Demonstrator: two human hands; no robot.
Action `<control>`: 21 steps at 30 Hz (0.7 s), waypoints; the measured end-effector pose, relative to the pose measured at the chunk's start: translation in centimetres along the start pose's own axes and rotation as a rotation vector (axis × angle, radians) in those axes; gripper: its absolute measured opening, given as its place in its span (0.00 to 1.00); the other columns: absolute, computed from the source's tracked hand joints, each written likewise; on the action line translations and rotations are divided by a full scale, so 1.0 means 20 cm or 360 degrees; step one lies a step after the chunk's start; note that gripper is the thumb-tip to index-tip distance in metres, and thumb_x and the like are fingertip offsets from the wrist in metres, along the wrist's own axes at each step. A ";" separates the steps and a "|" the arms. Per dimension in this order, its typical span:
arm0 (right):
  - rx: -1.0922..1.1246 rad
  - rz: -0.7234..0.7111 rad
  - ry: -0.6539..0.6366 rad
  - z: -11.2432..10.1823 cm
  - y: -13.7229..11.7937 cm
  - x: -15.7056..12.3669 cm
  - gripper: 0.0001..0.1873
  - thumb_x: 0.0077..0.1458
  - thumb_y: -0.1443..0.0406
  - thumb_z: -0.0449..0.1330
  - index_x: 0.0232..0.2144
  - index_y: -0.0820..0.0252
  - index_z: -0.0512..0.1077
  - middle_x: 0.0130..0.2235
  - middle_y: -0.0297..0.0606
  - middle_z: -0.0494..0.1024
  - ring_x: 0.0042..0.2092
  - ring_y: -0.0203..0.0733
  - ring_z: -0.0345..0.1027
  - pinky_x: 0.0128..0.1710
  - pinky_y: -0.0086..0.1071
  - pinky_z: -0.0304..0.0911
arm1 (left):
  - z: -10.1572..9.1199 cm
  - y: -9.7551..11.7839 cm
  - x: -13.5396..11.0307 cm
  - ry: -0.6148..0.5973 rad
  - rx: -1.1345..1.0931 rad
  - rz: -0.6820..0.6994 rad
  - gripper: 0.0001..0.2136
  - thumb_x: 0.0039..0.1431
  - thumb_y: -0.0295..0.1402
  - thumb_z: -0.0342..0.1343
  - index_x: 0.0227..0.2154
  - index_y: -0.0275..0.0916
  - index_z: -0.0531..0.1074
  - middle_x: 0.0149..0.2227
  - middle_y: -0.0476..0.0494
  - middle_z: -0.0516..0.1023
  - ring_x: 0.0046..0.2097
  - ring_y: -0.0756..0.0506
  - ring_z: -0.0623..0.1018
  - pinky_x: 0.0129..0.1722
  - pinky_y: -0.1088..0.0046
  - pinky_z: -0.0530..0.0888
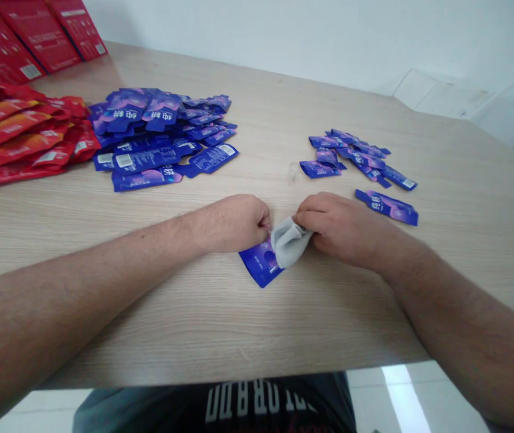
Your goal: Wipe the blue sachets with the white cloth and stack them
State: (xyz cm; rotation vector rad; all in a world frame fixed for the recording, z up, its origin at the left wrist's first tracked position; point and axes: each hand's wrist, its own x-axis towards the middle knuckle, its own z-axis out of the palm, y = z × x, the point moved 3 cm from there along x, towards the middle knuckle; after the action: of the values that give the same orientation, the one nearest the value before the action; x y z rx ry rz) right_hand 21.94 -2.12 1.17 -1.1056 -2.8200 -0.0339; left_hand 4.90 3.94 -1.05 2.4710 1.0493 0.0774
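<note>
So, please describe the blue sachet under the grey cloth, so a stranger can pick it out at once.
On the wood-grain table, look near the edge closest to the person, between the left hand and right hand. There lies a blue sachet, partly covered by a grey cloth. Unlike the other blue sachets, all further away, only this one lies under the cloth.

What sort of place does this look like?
Probably a small packing or sorting room: heaps of blue sachets and red packets lie on a wood-grain table, with flat red cartons at its far corner.
</note>
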 end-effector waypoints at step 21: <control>-0.0012 -0.0073 0.0063 -0.03 -0.16 0.00 0.14 0.62 0.67 0.55 0.50 0.63 0.69 0.48 0.47 0.73 0.47 0.48 0.66 0.47 0.42 0.65 | -0.02 0.01 -0.01 -0.0145 -0.0048 -0.0021 0.09 0.51 0.38 0.54 0.28 0.41 0.77 0.23 0.50 0.77 0.25 0.50 0.71 0.24 0.74 0.60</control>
State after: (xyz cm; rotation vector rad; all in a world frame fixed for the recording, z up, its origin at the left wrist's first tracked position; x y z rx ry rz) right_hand 19.85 -4.60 1.81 -1.0300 -2.8123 -0.0699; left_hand 4.72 3.79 -0.57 2.4167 1.0181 -0.0232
